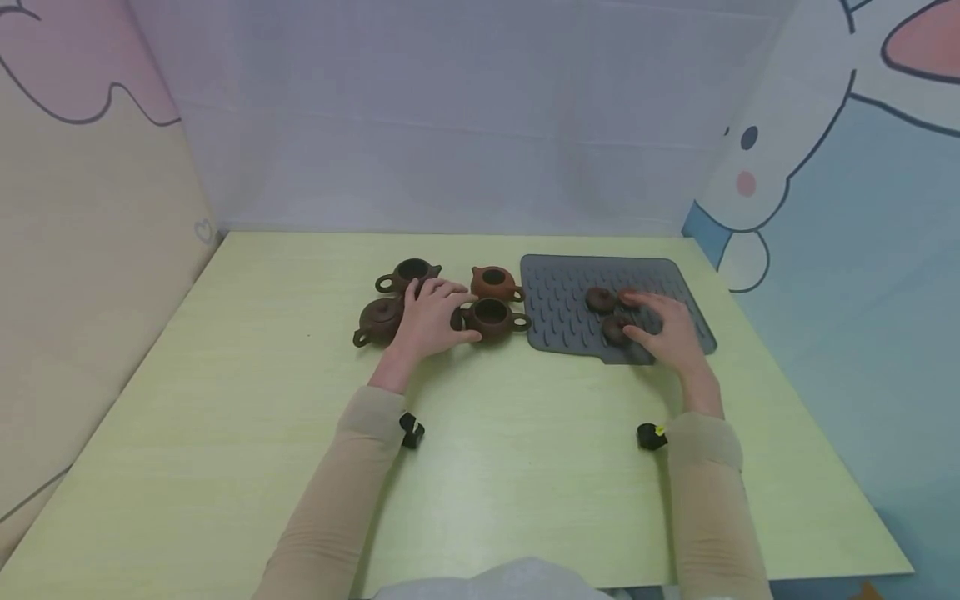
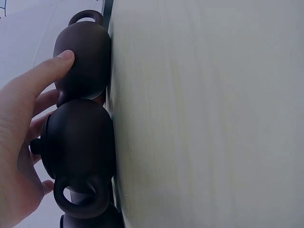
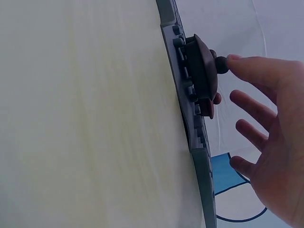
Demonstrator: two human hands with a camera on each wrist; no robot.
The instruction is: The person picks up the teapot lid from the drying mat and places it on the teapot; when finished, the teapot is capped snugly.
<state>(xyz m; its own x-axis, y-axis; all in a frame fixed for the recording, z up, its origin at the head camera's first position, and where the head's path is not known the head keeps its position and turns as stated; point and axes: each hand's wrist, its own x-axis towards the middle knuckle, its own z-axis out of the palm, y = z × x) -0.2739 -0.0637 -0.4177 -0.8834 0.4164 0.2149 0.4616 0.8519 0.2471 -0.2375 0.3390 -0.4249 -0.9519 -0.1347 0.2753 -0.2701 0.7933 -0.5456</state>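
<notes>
The left grip (image 1: 433,321) spreads wide over the clustered teapots (image 1: 378,319) on the tabletop (image 1: 510,467); a sideways sweep could knock one against its neighbour. The right grip (image 1: 670,335), also wide, has its thumb at the near lid (image 1: 614,331) on the mat (image 1: 558,302); an off-centre push could tip it into the far lid (image 1: 599,301).

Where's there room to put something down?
The table is bare left of the teapots and between the sleeves; the gray mat is bare between teapots and lids. It's crowded around the left hand and right hand.
</notes>
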